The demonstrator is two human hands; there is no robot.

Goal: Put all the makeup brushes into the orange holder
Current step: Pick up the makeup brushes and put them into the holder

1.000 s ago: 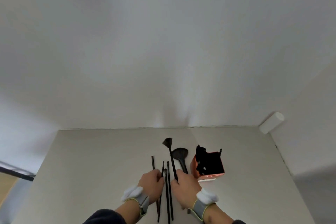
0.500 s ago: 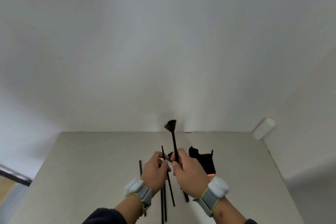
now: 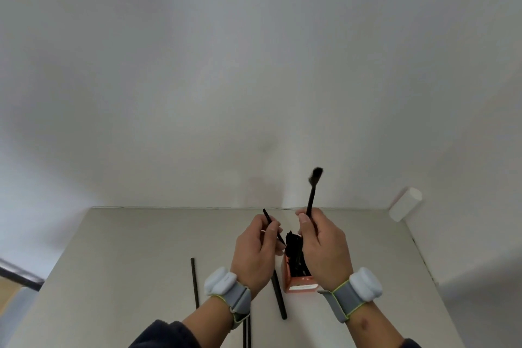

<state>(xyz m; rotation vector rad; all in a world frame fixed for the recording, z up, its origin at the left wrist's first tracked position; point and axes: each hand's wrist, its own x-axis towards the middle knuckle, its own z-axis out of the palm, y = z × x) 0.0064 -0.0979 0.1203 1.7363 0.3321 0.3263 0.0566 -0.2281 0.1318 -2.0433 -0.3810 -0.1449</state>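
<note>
My right hand [image 3: 323, 246] is shut on a black fan brush [image 3: 313, 186], held upright with its bristles up, directly over the orange holder [image 3: 298, 285]. The holder stands on the table with black brush heads inside and is partly hidden by my right hand. My left hand [image 3: 255, 248] is shut on a thin black brush [image 3: 268, 217], tilted, just left of the holder. Several black brushes lie on the table: one [image 3: 194, 281] to the left, a thicker one [image 3: 278, 298] by the holder, two [image 3: 246, 333] under my left wrist.
The light grey table [image 3: 127, 263] meets a white wall at its back edge. A white cylinder-like object [image 3: 405, 203] sits at the table's far right corner. Both wrists wear grey bands with white pods.
Both hands lifted off the table with a brush each. My right hand carried the fan brush right, over the holder. The view has tilted a little.
</note>
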